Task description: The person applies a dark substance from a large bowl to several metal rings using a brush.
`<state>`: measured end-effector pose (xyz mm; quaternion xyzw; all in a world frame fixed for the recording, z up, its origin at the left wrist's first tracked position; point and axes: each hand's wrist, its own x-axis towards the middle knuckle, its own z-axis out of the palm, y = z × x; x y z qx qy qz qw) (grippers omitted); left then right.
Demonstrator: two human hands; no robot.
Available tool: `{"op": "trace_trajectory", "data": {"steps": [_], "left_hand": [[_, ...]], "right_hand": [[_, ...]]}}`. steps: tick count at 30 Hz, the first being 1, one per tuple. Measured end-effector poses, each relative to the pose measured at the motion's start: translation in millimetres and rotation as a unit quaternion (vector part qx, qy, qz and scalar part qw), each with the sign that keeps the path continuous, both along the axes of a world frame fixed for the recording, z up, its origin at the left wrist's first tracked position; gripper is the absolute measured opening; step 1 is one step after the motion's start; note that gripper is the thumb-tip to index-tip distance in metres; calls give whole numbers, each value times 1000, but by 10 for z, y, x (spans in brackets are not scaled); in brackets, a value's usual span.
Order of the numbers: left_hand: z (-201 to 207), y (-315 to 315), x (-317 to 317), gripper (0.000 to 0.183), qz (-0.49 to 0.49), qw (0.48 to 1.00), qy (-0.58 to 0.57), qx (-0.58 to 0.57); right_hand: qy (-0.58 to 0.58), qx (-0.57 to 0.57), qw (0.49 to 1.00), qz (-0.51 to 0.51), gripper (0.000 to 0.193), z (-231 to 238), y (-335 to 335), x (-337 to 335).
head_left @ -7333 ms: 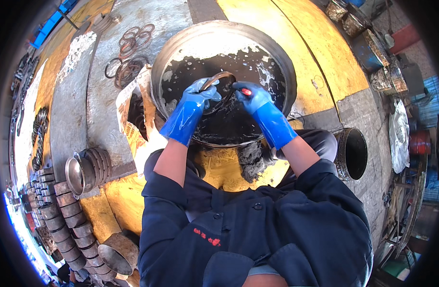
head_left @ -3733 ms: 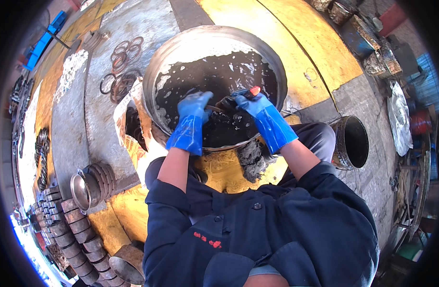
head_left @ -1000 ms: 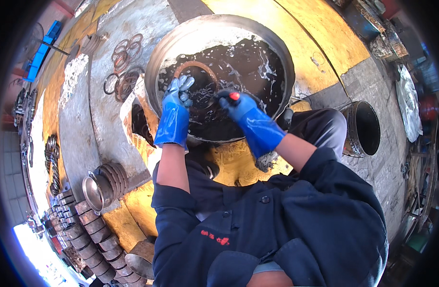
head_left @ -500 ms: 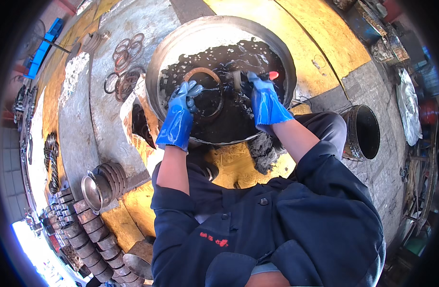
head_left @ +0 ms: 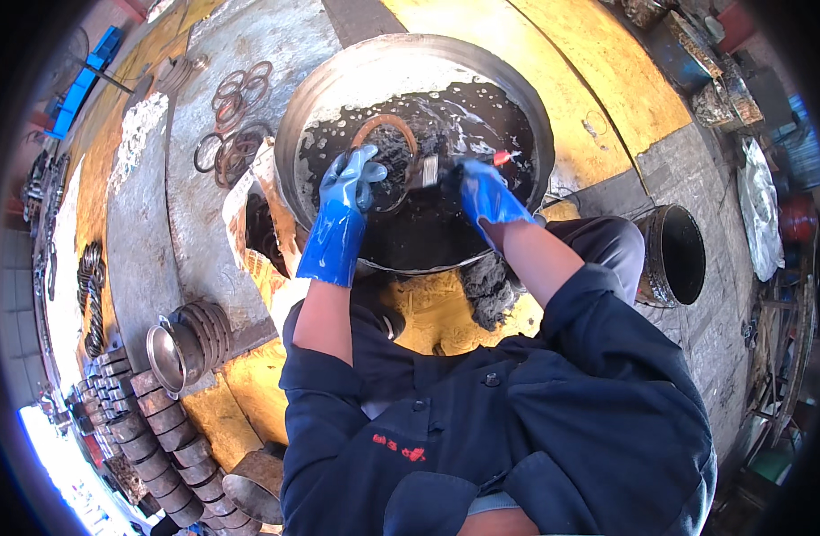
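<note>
Brown ring: spotted where, exactly?

— Inside the round tub, with the lower arc hard to make out against the dark liquid. Round, so no long axis. Held at its left side by the left hand, so right up against that one.

And in the right hand?

— Gripping a brush, laid roughly crosswise and aimed left at the ring's right side. Touching or just beside? Can't tell, tbh.
</note>
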<state>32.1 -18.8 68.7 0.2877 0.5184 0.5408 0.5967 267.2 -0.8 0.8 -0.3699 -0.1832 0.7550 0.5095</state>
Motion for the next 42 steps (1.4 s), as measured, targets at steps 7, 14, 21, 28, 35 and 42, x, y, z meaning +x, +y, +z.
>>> {"op": "trace_trajectory", "data": {"steps": [7,14,21,28,35,42], "left_hand": [[163,-66,-22,22,57,995,59,-54],[177,-27,73,22,4,998,41,-42],[-196,127,-55,25,-25,997,30,-71],[69,17,54,26,-20,997,21,-66],[147,-3,108,25,-38,996,56,-53],[84,12,49,27,15,1000,-13,-1]], "right_hand": [[-126,-30,991,20,25,606,-389,-360],[-510,254,813,120,20,379,-321,-366],[-741,542,375,131,49,783,37,-301],[-667,422,609,85,26,653,76,-246],[-399,94,890,198,26,401,-167,-272],[-69,-14,990,124,30,749,-541,-316]]}}
